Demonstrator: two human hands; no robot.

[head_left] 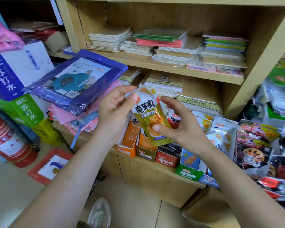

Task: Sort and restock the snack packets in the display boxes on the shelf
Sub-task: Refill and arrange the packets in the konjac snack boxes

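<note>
Sorting step: one olive packet held up for checking

Both hands hold the olive-green snack packet (148, 117) just above the olive display box (146, 155) on the shelf (155, 167) — the left hand (115, 112) pinches its top corner, the right hand (179, 127) pinches its lower end, other fingers loosely spread. Next it likely needs lowering upright into that matching box, though what already stands there — possibly orange packets — is half hidden.
</note>
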